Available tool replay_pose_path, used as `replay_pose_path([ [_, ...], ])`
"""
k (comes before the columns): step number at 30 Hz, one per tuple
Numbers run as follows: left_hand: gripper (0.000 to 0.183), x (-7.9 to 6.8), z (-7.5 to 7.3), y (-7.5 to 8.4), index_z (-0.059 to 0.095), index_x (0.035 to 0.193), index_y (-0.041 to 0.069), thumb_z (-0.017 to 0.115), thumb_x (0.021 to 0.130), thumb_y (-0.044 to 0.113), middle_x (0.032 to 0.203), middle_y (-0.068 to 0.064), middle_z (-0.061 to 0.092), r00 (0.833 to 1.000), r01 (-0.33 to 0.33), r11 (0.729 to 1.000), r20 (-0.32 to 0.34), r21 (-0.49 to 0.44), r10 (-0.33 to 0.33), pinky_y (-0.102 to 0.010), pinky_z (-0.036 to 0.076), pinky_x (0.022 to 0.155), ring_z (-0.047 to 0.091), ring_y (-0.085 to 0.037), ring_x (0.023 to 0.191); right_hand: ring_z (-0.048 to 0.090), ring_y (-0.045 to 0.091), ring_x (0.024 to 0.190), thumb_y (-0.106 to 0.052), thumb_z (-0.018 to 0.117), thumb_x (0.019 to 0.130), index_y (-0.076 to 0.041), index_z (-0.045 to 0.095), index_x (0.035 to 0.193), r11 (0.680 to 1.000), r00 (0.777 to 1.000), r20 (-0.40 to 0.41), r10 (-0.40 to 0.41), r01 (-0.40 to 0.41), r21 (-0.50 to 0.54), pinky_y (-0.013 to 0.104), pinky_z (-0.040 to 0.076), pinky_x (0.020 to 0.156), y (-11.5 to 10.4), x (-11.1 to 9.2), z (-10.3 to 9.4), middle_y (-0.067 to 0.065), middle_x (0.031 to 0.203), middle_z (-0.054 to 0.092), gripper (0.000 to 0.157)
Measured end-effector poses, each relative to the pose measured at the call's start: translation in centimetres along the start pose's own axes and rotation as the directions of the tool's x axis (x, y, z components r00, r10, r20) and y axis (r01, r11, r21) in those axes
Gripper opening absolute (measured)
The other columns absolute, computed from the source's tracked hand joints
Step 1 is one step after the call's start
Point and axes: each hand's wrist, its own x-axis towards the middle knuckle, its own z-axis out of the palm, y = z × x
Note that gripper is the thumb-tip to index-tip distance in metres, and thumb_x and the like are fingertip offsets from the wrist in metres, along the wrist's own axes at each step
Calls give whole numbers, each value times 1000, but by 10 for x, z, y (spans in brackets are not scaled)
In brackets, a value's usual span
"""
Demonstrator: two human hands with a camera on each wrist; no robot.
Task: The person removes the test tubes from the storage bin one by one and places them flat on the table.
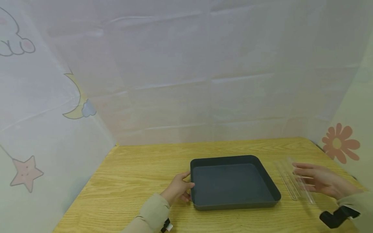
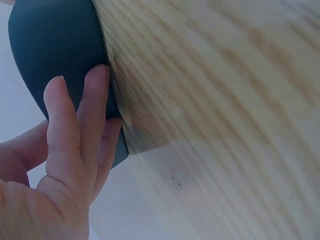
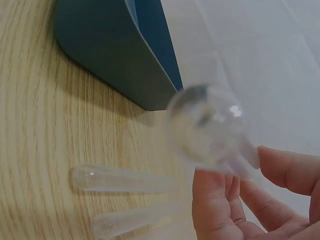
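A dark grey rectangular tray (image 1: 233, 184) lies on the wooden table. My left hand (image 1: 179, 187) grips its left wall, the thumb over the rim and the fingers against the outside; the left wrist view shows those fingertips (image 2: 97, 80) near the tray's base. To the right of the tray, my right hand (image 1: 320, 181) pinches a clear test tube (image 3: 207, 127) above the table, its rounded end towards the wrist camera. Below it, more clear test tubes (image 3: 125, 179) lie side by side on the wood, between the tray and my right hand.
The wooden table (image 1: 140, 168) reaches back to a pale sheet (image 1: 180, 81) hung as a wall. Sheets with cartoon prints, among them a star (image 1: 27, 174) and a flower (image 1: 337, 143), close off both sides.
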Motion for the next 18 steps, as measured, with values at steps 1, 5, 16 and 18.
replay_pose_path([
  [1,60,0,0,0,35,149,0,61,95,2,102,-19,68,1000,2,1000,-2,0,-2,-26,52,44,62,-17,51,60,8,92,-19,53,102,-31,58,118,1000,1000,-1,0,0,2,40,50,83,1,0,-1,-17,104,52,21],
  [5,60,0,0,-1,35,149,0,61,95,2,102,-18,68,1000,4,1000,-3,-3,-4,-25,51,44,62,-16,50,60,8,92,-21,52,103,-26,53,131,1000,1000,-16,4,-4,-20,39,50,81,1,-1,-4,-17,103,53,29],
  [16,61,0,0,0,34,150,1,60,95,2,98,-16,69,1000,13,1000,3,-19,-13,-24,51,44,62,-17,51,61,7,91,-20,53,102,-35,58,111,1000,999,-46,-10,10,-7,38,52,80,4,-2,-13,-18,100,56,18],
  [18,61,0,0,0,34,150,2,60,95,3,96,-15,69,1000,19,1000,4,-20,-19,-24,51,44,62,-17,50,61,7,91,-20,52,102,-32,57,116,1000,999,-47,-15,14,-10,38,52,80,4,-3,-15,-19,100,55,19],
])
